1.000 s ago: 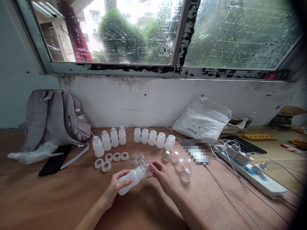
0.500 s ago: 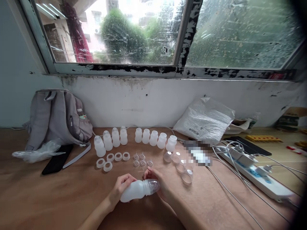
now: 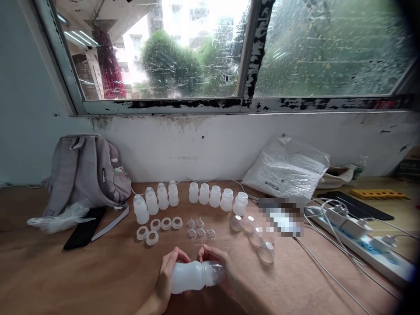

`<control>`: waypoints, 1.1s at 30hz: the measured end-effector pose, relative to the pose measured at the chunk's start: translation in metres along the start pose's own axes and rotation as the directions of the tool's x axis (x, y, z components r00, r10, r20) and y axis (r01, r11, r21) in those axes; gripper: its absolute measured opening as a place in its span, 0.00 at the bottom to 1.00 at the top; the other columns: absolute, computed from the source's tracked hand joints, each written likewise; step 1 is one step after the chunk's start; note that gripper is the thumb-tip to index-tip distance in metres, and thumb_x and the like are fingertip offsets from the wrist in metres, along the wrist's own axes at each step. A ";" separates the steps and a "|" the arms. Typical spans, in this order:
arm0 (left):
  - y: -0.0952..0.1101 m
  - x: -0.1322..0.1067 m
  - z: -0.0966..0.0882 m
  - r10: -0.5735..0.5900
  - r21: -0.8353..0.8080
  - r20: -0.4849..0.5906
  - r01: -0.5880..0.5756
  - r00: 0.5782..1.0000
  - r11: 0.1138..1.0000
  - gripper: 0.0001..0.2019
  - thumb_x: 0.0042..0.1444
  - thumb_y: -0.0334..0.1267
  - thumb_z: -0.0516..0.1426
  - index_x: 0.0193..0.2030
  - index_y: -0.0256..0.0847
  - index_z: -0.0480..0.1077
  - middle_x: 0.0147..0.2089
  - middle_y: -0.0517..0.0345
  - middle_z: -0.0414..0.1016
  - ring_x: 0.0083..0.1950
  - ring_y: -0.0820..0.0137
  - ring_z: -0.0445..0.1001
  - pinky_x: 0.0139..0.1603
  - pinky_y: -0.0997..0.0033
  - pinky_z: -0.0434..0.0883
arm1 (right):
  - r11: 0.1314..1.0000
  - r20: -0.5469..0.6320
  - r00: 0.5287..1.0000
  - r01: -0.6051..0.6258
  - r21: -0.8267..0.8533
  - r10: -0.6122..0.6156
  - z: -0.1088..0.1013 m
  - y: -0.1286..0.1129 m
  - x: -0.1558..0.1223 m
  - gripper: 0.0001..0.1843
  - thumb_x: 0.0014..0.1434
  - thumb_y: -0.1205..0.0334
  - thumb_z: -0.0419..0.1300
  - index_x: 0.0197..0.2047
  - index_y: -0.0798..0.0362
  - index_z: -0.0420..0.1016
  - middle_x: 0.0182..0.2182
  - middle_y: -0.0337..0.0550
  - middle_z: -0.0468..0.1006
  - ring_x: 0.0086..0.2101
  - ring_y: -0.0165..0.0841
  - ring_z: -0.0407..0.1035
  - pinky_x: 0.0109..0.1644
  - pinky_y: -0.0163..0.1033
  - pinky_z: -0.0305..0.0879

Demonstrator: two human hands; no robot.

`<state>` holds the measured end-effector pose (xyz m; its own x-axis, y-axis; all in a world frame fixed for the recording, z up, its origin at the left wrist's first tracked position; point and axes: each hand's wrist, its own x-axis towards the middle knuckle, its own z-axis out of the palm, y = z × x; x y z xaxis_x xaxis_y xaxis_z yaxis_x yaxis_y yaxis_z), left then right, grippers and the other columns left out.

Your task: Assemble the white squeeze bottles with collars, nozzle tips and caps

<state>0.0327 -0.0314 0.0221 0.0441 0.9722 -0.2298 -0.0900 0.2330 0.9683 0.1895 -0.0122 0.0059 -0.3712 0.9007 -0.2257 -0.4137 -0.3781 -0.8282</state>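
Note:
A frosted white baby bottle lies sideways, tilted slightly, over the near part of the table, its clear cap pointing right. My left hand is closed round the base end. My right hand curls about the capped end, fingers bent together close to the neck; its palm side is partly hidden. Beyond my hands lie several clear nipples, with white screw rings to their left and clear domed caps to their right. Farther back stand capped bottles and open bottles.
A grey backpack, a crumpled clear bag and a black flat object occupy the left. On the right are a plastic mailer bag, a blurred-out device, and a power strip with trailing white cables. The wall and window close off the back.
The view has tilted up and shifted a little left, so everything sits lower and farther right. Both hands keep hold of the bottle, which now lies more level.

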 end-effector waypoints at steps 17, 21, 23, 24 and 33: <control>-0.020 0.015 -0.005 0.033 0.030 -0.061 -0.032 0.998 0.999 0.26 0.48 0.60 0.45 0.21 0.37 0.67 0.24 0.57 0.68 0.22 0.71 0.66 0.17 0.76 0.61 | 1.000 -0.055 0.998 0.025 -0.006 -0.025 0.005 0.000 0.001 0.14 0.43 0.54 0.55 0.18 0.57 0.67 0.17 0.38 0.63 0.20 0.26 0.55 0.23 0.32 0.47; -0.021 0.014 -0.004 0.034 0.048 -0.111 -0.029 0.993 0.998 0.26 0.48 0.59 0.44 0.19 0.38 0.66 0.24 0.58 0.68 0.24 0.70 0.66 0.21 0.75 0.63 | 0.998 -0.059 0.996 0.058 -0.036 -0.060 0.007 0.000 -0.001 0.14 0.45 0.55 0.54 0.18 0.57 0.67 0.18 0.38 0.63 0.20 0.26 0.55 0.24 0.32 0.47; -0.021 0.012 -0.004 0.051 0.082 -0.139 -0.040 0.989 0.996 0.26 0.48 0.59 0.44 0.18 0.39 0.66 0.25 0.58 0.68 0.26 0.69 0.66 0.24 0.74 0.64 | 0.996 -0.055 0.996 0.072 -0.054 -0.075 0.007 0.001 -0.002 0.13 0.46 0.56 0.53 0.18 0.57 0.66 0.17 0.38 0.62 0.21 0.26 0.55 0.24 0.32 0.47; -0.020 0.011 -0.004 0.062 0.106 -0.146 -0.047 0.987 0.993 0.26 0.49 0.59 0.44 0.18 0.39 0.65 0.25 0.58 0.68 0.27 0.68 0.66 0.26 0.73 0.64 | 0.994 -0.051 0.995 0.083 -0.067 -0.086 0.007 0.001 -0.002 0.13 0.47 0.57 0.53 0.18 0.57 0.66 0.17 0.38 0.62 0.21 0.26 0.55 0.24 0.32 0.47; -0.013 0.001 -0.003 0.170 0.264 -0.150 -0.126 0.974 0.956 0.23 0.54 0.51 0.40 0.18 0.42 0.64 0.26 0.57 0.68 0.33 0.65 0.66 0.34 0.71 0.65 | 0.968 -0.033 0.977 0.205 -0.149 -0.212 0.005 0.008 -0.003 0.15 0.51 0.56 0.50 0.20 0.56 0.65 0.19 0.38 0.62 0.22 0.27 0.54 0.25 0.32 0.48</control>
<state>0.0305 -0.0331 0.0086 -0.1220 0.9898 -0.0739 0.1716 0.0943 0.9806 0.1831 -0.0194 0.0022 -0.2475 0.9669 -0.0621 -0.3527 -0.1497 -0.9237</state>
